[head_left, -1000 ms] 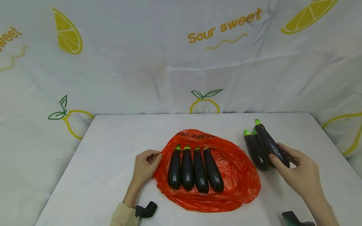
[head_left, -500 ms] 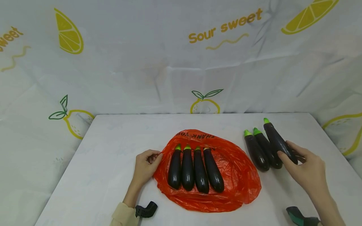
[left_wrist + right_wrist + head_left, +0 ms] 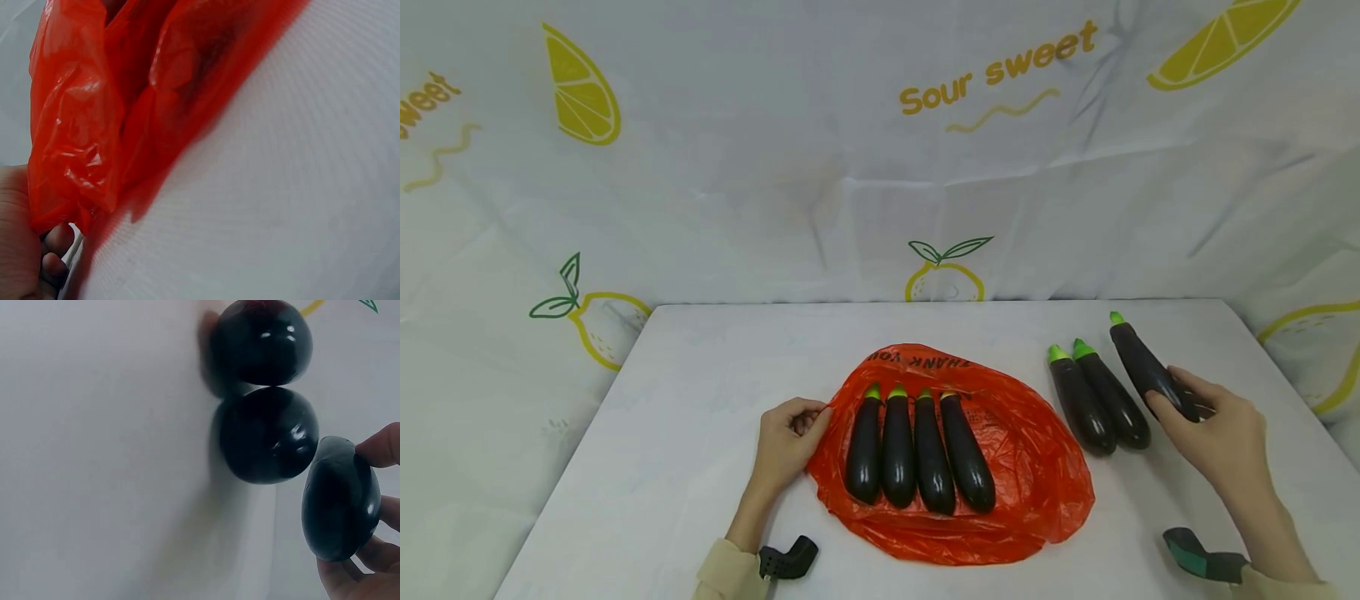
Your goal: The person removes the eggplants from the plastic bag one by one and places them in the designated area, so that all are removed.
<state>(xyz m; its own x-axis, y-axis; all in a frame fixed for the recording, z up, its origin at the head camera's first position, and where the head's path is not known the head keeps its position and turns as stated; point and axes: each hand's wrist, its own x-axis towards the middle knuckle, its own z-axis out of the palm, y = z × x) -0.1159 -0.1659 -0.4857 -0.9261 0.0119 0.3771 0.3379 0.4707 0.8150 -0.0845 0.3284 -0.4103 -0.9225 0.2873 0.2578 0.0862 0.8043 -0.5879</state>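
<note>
In the head view, a red plastic bag (image 3: 1030,475) lies spread on the table, with several dark eggplants (image 3: 898,454) side by side on it. My left hand (image 3: 784,446) pinches the bag's left edge; the left wrist view shows the crumpled red plastic (image 3: 75,137) by the fingers. On the right, my right hand (image 3: 1221,433) grips an eggplant (image 3: 1142,358) by its thick end, its green stem tip pointing away. Two more eggplants, one nearer the bag (image 3: 1081,407) and one beside it (image 3: 1112,400), lie together left of that hand. The right wrist view shows the held eggplant (image 3: 340,500) apart from the table.
The white table (image 3: 647,467) ends at a back edge against a white cloth (image 3: 760,167) printed with lemons and lettering. Dark wrist mounts, one on the left wrist (image 3: 787,557) and one on the right (image 3: 1204,560), stick out over the table.
My right hand has moved to the right with its eggplant, away from the other two, which now show fully. The left hand and the bag have stayed where they were.
</note>
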